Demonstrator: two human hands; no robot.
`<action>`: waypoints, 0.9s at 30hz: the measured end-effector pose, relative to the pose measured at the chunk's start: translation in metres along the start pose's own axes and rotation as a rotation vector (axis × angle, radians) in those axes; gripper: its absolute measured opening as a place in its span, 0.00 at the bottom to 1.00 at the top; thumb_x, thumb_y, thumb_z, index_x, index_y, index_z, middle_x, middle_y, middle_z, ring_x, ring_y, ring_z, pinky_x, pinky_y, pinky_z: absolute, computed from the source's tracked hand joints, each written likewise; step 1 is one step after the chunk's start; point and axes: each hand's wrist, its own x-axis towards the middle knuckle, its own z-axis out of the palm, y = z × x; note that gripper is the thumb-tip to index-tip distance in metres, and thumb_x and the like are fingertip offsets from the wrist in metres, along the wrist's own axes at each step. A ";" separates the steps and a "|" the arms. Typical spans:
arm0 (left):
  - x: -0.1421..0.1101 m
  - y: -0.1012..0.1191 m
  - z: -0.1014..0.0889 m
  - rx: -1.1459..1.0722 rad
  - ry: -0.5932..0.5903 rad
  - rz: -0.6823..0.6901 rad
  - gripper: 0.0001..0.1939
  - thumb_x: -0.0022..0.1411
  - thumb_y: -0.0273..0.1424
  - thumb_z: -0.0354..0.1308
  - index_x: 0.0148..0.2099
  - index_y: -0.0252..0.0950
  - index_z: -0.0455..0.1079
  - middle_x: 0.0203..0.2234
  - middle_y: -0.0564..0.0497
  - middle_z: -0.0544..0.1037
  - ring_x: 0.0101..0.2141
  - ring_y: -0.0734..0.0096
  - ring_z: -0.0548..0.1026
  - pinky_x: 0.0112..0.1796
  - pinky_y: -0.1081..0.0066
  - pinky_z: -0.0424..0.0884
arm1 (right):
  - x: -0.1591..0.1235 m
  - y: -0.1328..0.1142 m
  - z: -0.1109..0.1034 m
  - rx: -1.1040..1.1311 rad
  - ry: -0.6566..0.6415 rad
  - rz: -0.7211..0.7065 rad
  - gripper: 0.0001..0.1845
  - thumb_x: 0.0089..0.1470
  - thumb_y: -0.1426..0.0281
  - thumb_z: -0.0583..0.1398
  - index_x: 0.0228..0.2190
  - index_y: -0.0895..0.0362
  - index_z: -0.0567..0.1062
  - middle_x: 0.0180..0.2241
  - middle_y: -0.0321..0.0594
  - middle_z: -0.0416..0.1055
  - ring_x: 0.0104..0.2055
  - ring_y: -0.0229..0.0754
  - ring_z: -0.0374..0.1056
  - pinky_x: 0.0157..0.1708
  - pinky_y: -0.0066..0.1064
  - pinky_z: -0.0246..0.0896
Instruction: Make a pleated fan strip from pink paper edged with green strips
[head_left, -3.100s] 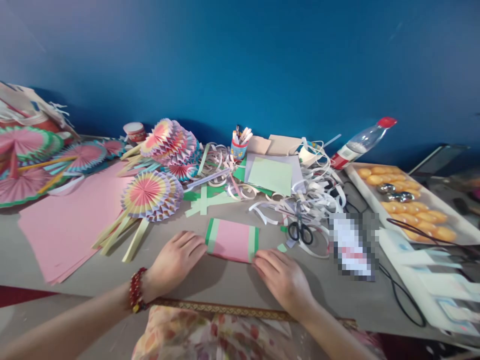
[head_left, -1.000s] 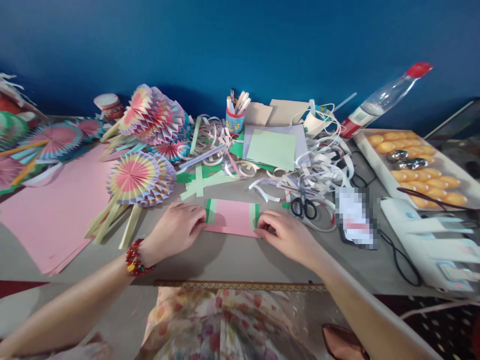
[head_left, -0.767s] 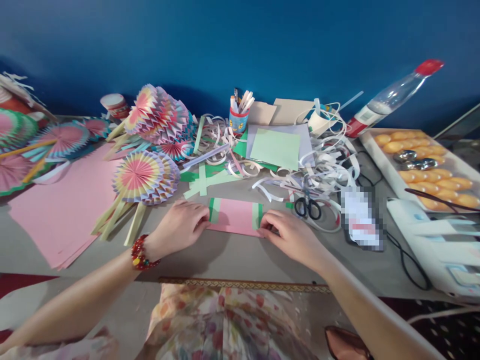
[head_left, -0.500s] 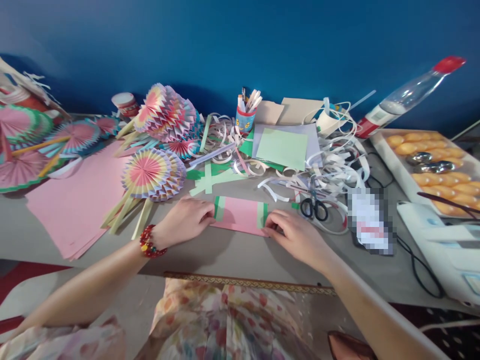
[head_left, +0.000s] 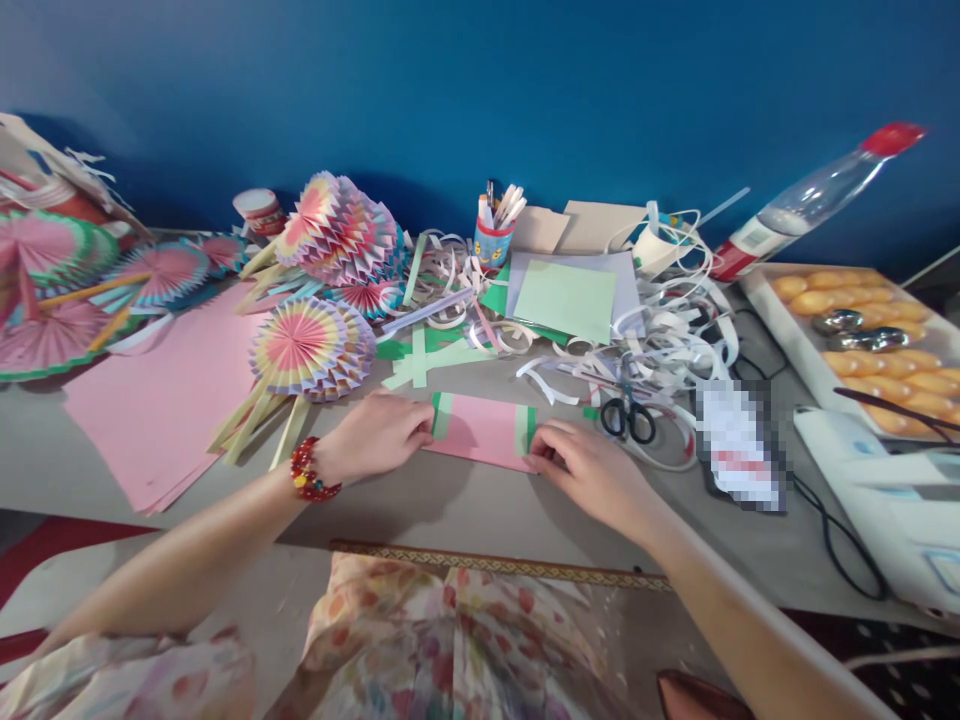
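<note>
A pink sheet of paper point(head_left: 484, 430), with light and dark green strips along its left and right ends, lies on the grey table in front of me. Along its near edge runs a plain pink folded band. My left hand point(head_left: 381, 434) is closed in a pinch at the near left corner. At the near right corner my right hand point(head_left: 583, 468) pinches the paper between thumb and curled fingers. A black-handled pair of scissors point(head_left: 628, 420) lies just beyond my right hand. Left of my left hand is a pleated paper fan point(head_left: 300, 350) with pale yellow sticks.
Pink sheets point(head_left: 161, 400) lie at the left, near more paper fans point(head_left: 341, 230). Behind are a pen cup point(head_left: 493, 243), a light green sheet point(head_left: 566, 298) and curled paper scraps point(head_left: 675, 320). To the right stand a tilted bottle point(head_left: 817, 205) and a tray point(head_left: 799, 375) of orange-yellow pieces.
My hands have gone from flatter fingers at the paper's sides to pinching its near corners. The paper shows less depth, with a pink band folded along the near edge. The view has shifted slightly.
</note>
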 end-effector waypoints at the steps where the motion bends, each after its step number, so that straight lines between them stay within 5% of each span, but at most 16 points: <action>1: 0.000 0.000 0.000 0.002 0.000 0.001 0.09 0.69 0.33 0.52 0.35 0.38 0.67 0.30 0.55 0.78 0.34 0.66 0.75 0.38 0.68 0.59 | 0.000 -0.001 0.000 -0.002 0.000 0.003 0.08 0.60 0.68 0.59 0.29 0.54 0.70 0.31 0.36 0.69 0.34 0.40 0.67 0.33 0.29 0.55; 27: -0.004 0.002 0.005 0.046 0.054 0.021 0.09 0.70 0.32 0.52 0.34 0.37 0.66 0.29 0.53 0.76 0.33 0.65 0.74 0.36 0.66 0.59 | 0.003 -0.001 -0.003 -0.017 -0.020 0.013 0.07 0.60 0.68 0.60 0.30 0.54 0.71 0.32 0.35 0.70 0.35 0.40 0.67 0.32 0.29 0.53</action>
